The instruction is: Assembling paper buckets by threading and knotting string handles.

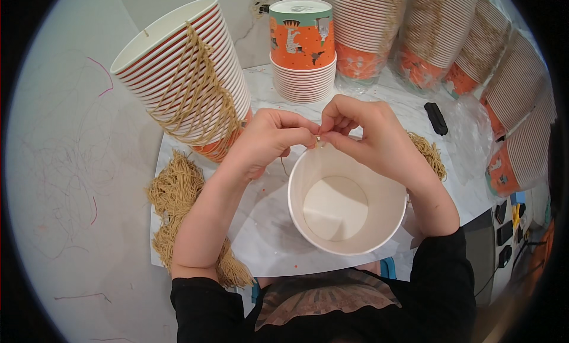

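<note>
A white paper bucket (384,192) stands in front of me with its open mouth up, its pale round bottom showing inside. At its far rim my left hand (274,137) and my right hand (368,130) meet, each closed in a pinch with fingertips nearly touching. Between them is a tan string (284,165), whose loose end hangs below my left fingers. The fingertips hide most of the string and the spot where it meets the rim. A heap of tan strings (178,189) lies beside my left forearm, and another bundle (430,155) lies behind my right forearm.
At the left leans a tall stack of nested buckets (184,76) draped with tan strings. A shorter orange-printed stack (302,53) stands upside down behind my hands. Several plastic-wrapped stacks (435,32) line the back right. A small black object (436,118) lies on the marbled table (261,236).
</note>
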The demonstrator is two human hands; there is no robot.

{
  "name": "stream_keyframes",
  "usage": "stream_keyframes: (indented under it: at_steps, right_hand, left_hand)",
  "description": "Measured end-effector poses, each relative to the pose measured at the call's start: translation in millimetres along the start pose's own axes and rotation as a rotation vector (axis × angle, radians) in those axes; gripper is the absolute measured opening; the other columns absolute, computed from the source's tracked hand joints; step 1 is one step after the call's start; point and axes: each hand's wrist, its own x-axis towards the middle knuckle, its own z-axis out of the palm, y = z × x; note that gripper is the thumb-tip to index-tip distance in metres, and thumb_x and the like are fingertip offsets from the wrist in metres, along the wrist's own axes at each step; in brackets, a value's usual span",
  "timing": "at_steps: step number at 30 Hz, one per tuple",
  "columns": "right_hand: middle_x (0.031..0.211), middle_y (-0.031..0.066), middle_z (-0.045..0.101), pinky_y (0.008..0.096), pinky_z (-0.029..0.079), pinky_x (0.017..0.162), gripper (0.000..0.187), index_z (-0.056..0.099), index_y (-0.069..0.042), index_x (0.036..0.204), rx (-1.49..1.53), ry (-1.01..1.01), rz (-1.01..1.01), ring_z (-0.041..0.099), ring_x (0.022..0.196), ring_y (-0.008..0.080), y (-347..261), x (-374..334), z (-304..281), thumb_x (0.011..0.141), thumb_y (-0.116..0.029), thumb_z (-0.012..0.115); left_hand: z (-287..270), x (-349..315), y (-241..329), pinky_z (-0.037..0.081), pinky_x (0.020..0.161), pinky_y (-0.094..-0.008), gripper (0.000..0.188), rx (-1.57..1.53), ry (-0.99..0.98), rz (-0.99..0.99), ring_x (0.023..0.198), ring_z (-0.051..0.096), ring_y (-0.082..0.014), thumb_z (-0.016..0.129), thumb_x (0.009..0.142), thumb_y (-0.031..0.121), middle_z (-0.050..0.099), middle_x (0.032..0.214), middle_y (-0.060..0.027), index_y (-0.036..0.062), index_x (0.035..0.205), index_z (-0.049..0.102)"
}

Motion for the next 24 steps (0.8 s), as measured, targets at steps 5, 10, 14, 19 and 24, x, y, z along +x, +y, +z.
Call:
stream_keyframes:
  at_steps: [5, 10, 14, 19, 24]
  right_hand:
    - [0.084, 0.0058, 0.069, 0.0269, 0.055, 0.072, 0.011, 0.061, 0.002, 0.093, 0.006, 0.017, 0.008, 0.068, 0.076, 0.0140, -4.1, -1.9, 4.6, 0.088, 0.002, 0.070]
    - [0.085, 0.0128, 0.069, 0.0359, 0.057, 0.070, 0.021, 0.061, 0.001, 0.094, -0.153, -0.008, -0.056, 0.072, 0.079, 0.0278, -8.4, -1.9, -0.3, 0.083, -0.009, 0.077]
    - [0.084, 0.0119, 0.066, 0.0385, 0.055, 0.068, 0.027, 0.063, 0.000, 0.093, -0.254, -0.014, -0.142, 0.069, 0.077, 0.0294, -4.4, -2.9, 4.0, 0.079, -0.015, 0.081]
    - [0.082, 0.0112, 0.065, 0.0390, 0.054, 0.065, 0.021, 0.067, -0.001, 0.088, -0.307, 0.020, -0.119, 0.068, 0.074, 0.0295, 3.1, -3.4, 7.8, 0.081, -0.016, 0.080]
    - [0.082, 0.0113, 0.065, 0.0383, 0.053, 0.063, 0.015, 0.069, -0.002, 0.087, -0.247, 0.038, -0.091, 0.068, 0.071, 0.0288, 2.4, -3.1, 8.5, 0.084, -0.013, 0.077]
  left_hand:
    - [0.2, -0.1, -4.2, 0.034, 0.052, -0.0195, 0.018, 0.100, 0.031, 0.093, 0.059, 0.046, -0.0010, 0.072, 0.082, 0.009, 0.073, 0.081, 0.0005, 0.0034, 0.097, 0.077]
    - [-0.5, -0.6, -2.5, 0.034, 0.053, -0.0194, 0.009, 0.068, 0.052, 0.100, 0.062, 0.048, -0.0008, 0.071, 0.083, 0.012, 0.071, 0.081, 0.0014, 0.0058, 0.089, 0.073]
    - [-1.2, 2.0, -5.4, 0.035, 0.054, -0.0193, 0.012, 0.013, 0.021, 0.069, 0.062, 0.048, -0.0006, 0.071, 0.084, 0.013, 0.071, 0.083, 0.0014, 0.0056, 0.093, 0.073]
    - [-1.0, 2.5, -5.2, 0.036, 0.054, -0.0190, 0.015, -0.014, -0.026, 0.044, 0.061, 0.047, -0.0005, 0.071, 0.086, 0.015, 0.069, 0.084, 0.0024, 0.0055, 0.096, 0.073]
    - [-2.5, 4.3, -6.5, 0.038, 0.055, -0.0192, 0.014, -0.037, -0.043, 0.056, 0.062, 0.048, -0.0012, 0.070, 0.087, 0.018, 0.069, 0.084, 0.0027, 0.0066, 0.095, 0.072]
